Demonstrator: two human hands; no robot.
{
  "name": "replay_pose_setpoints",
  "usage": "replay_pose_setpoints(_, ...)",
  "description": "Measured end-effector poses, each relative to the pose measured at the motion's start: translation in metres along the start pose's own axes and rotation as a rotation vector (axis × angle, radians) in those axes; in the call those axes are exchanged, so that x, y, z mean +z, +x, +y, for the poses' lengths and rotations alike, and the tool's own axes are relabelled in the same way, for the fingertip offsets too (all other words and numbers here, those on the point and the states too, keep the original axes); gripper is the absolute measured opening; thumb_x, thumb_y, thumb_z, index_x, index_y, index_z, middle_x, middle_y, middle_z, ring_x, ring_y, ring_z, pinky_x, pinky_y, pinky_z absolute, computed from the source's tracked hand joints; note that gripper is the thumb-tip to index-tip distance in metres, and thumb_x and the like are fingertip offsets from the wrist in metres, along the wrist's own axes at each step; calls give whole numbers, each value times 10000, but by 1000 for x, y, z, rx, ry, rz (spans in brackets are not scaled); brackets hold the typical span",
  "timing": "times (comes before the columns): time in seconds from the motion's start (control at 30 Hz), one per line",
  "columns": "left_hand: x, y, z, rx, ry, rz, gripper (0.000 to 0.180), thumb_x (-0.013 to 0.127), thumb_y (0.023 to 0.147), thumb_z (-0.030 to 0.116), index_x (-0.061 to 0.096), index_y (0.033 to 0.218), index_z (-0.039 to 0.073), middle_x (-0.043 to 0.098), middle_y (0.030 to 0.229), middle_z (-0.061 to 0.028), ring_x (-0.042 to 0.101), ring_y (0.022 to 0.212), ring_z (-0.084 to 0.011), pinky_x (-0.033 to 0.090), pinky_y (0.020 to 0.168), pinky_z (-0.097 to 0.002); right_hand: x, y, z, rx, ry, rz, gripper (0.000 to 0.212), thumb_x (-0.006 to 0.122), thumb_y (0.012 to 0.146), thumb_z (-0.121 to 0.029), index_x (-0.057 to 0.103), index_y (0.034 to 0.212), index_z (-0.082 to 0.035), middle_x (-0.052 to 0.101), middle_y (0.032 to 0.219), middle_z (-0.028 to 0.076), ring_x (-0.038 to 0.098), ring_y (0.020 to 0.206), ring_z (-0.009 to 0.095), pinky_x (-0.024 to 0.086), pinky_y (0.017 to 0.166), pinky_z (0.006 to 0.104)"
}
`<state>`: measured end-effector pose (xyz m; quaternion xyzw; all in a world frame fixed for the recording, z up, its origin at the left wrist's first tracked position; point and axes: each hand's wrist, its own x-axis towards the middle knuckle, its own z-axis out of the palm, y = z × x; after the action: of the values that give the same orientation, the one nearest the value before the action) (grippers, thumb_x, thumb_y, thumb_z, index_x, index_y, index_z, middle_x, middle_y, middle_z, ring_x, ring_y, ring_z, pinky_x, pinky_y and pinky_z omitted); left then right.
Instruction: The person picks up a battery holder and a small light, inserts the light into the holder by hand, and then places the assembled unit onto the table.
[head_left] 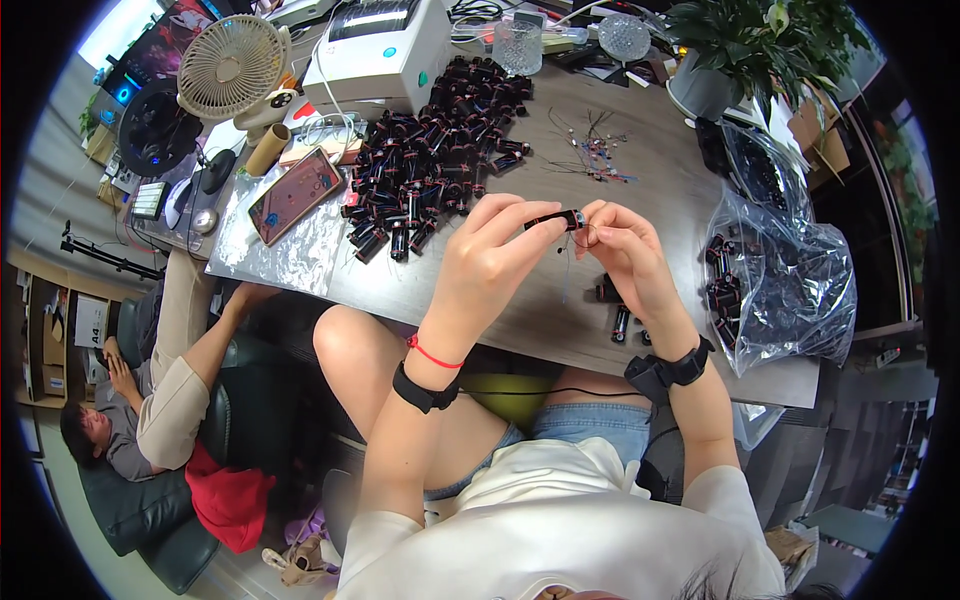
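My left hand [480, 262] holds a small black cylindrical part [556, 219] between thumb and fingers, above the table's near edge. My right hand [632, 258] is closed in a pinch at the part's right end, on thin wires; a blue wire [566, 275] dangles below. The exact kind of part is too small to tell. A large heap of similar black cylinders [430, 150] lies beyond my left hand. Several more black cylinders [621, 322] rest under my right hand, partly hidden by it. Past both hands, loose thin wires [598, 150] with small coloured ends are scattered on the table.
A clear plastic bag [800, 285] with black cylinders stands at the right edge. A phone [295, 196] lies on plastic film at left. Behind are a fan [232, 66], a white printer [385, 60], a glass cup [518, 48] and a potted plant [765, 40]. A person [125, 430] reclines at far left.
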<state>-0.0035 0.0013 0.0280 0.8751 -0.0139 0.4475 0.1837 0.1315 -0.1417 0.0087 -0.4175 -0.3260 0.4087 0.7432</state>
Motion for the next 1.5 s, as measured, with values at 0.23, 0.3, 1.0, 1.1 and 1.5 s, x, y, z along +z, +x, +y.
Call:
replay_pose_setpoints(0.23,2,-1,-1,11,-24,-27,203,732,703,37,703,898,85,677,967,-24,587,855,-230,515,737,-319,-2,1,2,-36,-67,-46,115,560,872,-122,553,802,-30,555,901,61,533,807,162,444,758,298)
replay_pose_setpoints(0.3,2,0,-1,7,-49,-33,205,732,701,37,698,899,80,678,967,-22,591,849,-230,516,731,-320,-3,0,0,40,-26,-64,89,562,876,-111,546,850,-28,569,863,58,551,775,154,453,715,279)
replay_pose_setpoints(1.0,-1,-1,0,-55,-124,-49,177,731,704,15,664,863,56,685,1032,-65,626,770,-229,511,674,-316,5,-3,2,-69,-244,-9,251,574,865,-4,509,1106,11,607,903,84,593,780,130,500,664,263)
replay_pose_setpoints(1.1,0,0,0,-48,-127,-47,174,728,708,10,659,861,53,684,1035,-68,627,774,-229,510,668,-312,5,-4,1,-77,-252,-15,248,572,869,-6,507,1107,13,605,914,84,592,783,130,500,676,260)
replay_pose_setpoints(1.5,3,1,7,-332,-420,-152,123,632,812,10,580,923,13,635,908,-97,607,724,-246,492,649,-332,12,-5,4,-155,-439,35,266,572,870,50,502,1124,15,593,947,64,578,824,116,484,740,251)
